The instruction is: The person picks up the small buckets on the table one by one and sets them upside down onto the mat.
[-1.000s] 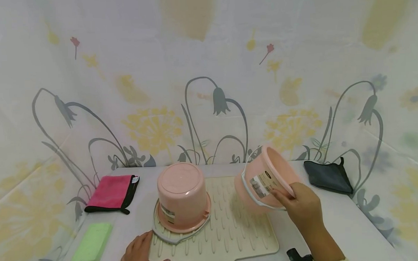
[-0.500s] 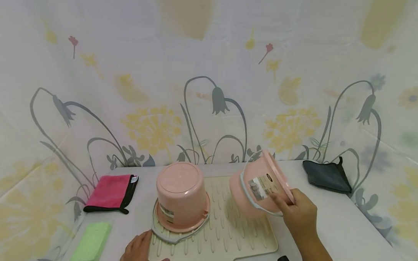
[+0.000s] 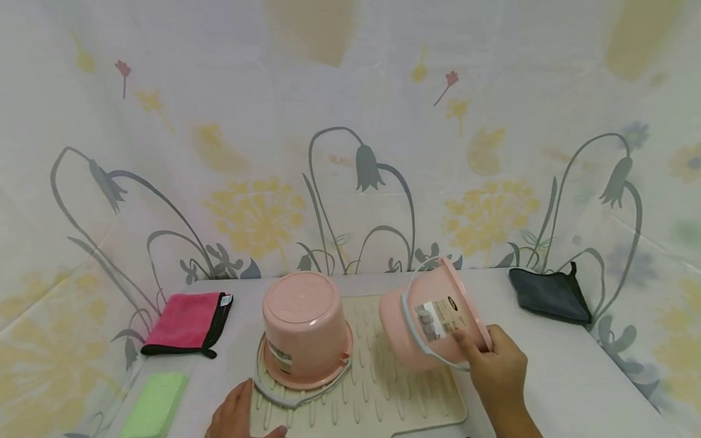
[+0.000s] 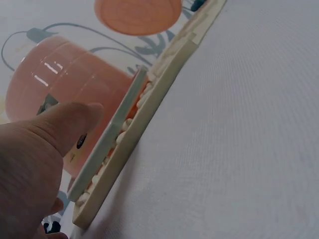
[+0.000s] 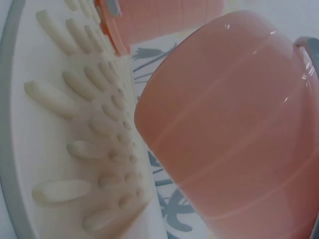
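Pink bucket (image 3: 437, 290) by the rim in right-hand grip (image 3: 497, 368), left hand (image 3: 236, 424) spread against tray (image 3: 391, 398).

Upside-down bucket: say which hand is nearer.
Left. The left hand is at the near left corner of the mat, in front and left of the upside-down bucket; the right hand is farther off to the right, gripping the tilted bucket.

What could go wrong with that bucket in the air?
The right hand grips the tilted bucket at its rim, so it might slip or swing down. The upturned bucket stands close by on the mat and could get bumped. The tilted bucket's handle crosses its side and may get trapped if lowered.
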The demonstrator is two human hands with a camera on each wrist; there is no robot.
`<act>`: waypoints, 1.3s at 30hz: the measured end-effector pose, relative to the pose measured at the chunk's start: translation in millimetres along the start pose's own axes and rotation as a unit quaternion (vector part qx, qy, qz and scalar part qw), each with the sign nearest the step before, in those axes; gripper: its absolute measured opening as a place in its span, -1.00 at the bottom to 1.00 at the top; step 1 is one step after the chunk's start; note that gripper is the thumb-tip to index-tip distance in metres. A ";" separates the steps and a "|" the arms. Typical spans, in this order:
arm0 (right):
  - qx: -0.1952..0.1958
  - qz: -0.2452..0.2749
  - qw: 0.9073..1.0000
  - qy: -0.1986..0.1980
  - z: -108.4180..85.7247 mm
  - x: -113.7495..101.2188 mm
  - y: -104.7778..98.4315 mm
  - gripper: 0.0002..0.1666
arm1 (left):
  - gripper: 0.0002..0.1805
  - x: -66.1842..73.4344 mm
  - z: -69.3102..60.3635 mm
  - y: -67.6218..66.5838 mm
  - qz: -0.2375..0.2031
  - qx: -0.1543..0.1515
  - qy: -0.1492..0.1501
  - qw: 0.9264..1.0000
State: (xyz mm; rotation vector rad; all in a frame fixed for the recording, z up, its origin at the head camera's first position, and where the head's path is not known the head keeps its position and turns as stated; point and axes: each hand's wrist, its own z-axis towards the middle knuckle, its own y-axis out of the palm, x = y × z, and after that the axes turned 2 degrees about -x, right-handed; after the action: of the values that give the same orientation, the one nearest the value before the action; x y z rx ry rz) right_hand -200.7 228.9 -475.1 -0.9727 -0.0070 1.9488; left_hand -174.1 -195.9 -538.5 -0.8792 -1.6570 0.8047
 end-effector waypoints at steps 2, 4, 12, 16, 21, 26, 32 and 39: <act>0.001 0.003 1.000 -0.003 -1.7 -0.9 -0.3 -0.48 | 0.42 3.0 -4.4 -3.0 -0.035 0.017 0.009 0.999; 0.003 0.005 1.000 -0.004 -3.3 -2.6 -1.0 -0.49 | 0.37 7.7 -10.7 -7.1 -0.078 0.038 0.024 0.996; 0.013 0.027 0.999 0.019 -9.5 -8.6 -3.8 -0.53 | -0.03 52.1 -45.0 -18.9 -0.230 0.115 0.089 0.962; 0.018 0.048 0.998 0.033 -12.5 -11.8 -3.8 -0.56 | -0.27 81.4 -57.0 -14.9 -0.297 0.142 0.159 0.931; 0.021 0.067 0.996 0.059 -17.3 -14.6 -3.0 -0.59 | -0.33 112.6 -61.8 1.7 -0.366 0.083 0.247 0.893; 0.020 0.079 0.993 0.080 -21.4 -12.1 -1.9 -0.59 | -0.24 139.9 -56.3 12.1 -0.410 -0.024 0.268 0.872; 0.018 0.090 0.993 0.079 -22.7 -9.8 -2.0 -0.61 | -0.07 167.2 -41.2 15.3 -0.440 -0.051 0.256 0.859; 0.025 0.098 0.991 0.089 -23.2 -9.6 -3.1 -0.58 | 0.06 188.5 -21.8 19.4 -0.486 -0.043 0.248 0.837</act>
State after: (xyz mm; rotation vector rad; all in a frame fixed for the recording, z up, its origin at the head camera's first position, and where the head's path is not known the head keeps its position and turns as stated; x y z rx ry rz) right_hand -181.3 215.2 -483.8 -1.1463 0.2465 2.0222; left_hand -184.4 -22.3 -460.1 -0.1681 -1.4001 -0.2038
